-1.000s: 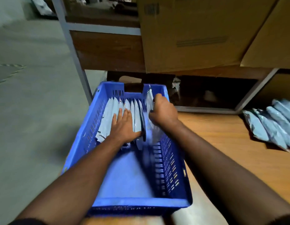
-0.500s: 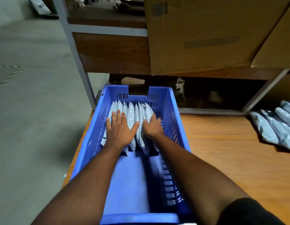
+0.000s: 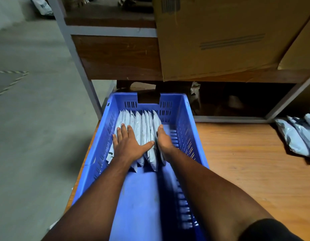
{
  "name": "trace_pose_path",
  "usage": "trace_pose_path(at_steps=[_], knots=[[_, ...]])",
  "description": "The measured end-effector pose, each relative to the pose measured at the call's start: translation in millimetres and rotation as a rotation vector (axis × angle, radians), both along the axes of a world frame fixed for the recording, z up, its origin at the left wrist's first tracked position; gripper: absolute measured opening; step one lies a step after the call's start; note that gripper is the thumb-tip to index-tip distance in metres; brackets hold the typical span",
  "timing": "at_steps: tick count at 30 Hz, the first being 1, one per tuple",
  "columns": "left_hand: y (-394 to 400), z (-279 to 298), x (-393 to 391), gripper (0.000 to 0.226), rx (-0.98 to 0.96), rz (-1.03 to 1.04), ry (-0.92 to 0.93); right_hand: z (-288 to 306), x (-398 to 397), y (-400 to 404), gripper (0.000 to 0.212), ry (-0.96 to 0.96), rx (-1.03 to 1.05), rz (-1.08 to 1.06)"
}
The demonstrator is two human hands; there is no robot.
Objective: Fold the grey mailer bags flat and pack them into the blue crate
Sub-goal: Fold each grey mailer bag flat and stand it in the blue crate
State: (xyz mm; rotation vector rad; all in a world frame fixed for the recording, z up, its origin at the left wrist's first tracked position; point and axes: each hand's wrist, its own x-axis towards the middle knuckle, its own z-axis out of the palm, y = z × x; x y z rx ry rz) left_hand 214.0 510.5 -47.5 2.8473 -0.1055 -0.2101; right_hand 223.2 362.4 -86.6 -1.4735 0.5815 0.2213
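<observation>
A blue slotted crate stands on the wooden table with its long side running away from me. Several folded grey mailer bags stand on edge in a row at its far end. My left hand lies flat on top of the left bags, fingers straight and thumb spread to the right. My right hand presses edge-on against the right side of the row, fingers straight. The near half of the crate floor is bare.
More grey mailer bags lie in a loose pile at the table's right edge. A metal shelf frame with a large cardboard box rises just behind the crate. Concrete floor lies to the left.
My right hand set a bag down into the row and let it go, then slid to the row's right side. The left hand stayed flat on the bags.
</observation>
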Motion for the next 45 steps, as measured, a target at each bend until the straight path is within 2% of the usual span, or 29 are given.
trace_pose_path(at_steps=[3,7,10,12,17,26,30,32,35,38,41,45], knots=[[-1.2,-0.1,-1.2,0.135,0.005,0.000,-0.004,9.4,-6.7,10.3,0.070,-0.075,-0.029,-0.016],[-3.4,-0.4,-6.2,0.145,0.052,-0.004,-0.029,12.0,-5.9,8.5,0.061,-0.170,-0.003,-0.077],[-4.8,2.5,-7.3,0.146,0.054,-0.031,-0.062,5.0,-2.6,3.4,0.061,-0.123,-0.137,-0.088],[-6.1,2.2,-7.7,0.141,0.044,-0.055,-0.066,1.0,-1.5,-0.8,0.058,-0.099,-0.287,-0.017],[-7.0,1.8,-8.6,0.130,0.037,-0.075,-0.041,-4.5,-12.0,1.0,0.063,-0.163,-0.549,0.134],[1.0,1.7,-10.6,0.126,0.014,-0.085,-0.040,14.1,-12.3,5.6,0.063,-0.075,-0.453,0.145],[2.5,15.4,-12.0,0.114,-0.054,-0.064,-0.101,52.9,-6.6,-4.9,0.068,-0.041,-0.513,0.146],[-1.1,31.0,-11.7,0.099,-0.150,-0.080,-0.164,88.0,-6.2,-17.4,0.063,-0.092,-0.575,0.210],[-15.0,64.1,-19.5,0.064,-0.377,-0.174,-0.331,147.8,-27.2,-43.9,0.040,-0.329,-0.666,0.262],[-45.5,103.5,-37.7,0.046,-0.545,-0.357,-0.423,186.8,-78.8,-79.2,0.032,-0.600,-0.515,0.164],[-89.4,127.0,-60.4,0.042,-0.615,-0.558,-0.394,202.5,-144.4,-112.4,0.026,-0.708,-0.396,0.058],[-156.1,127.7,-90.6,0.038,-0.612,-0.729,-0.275,190.7,-219.0,-162.6,0.020,-0.666,-0.444,-0.075]])
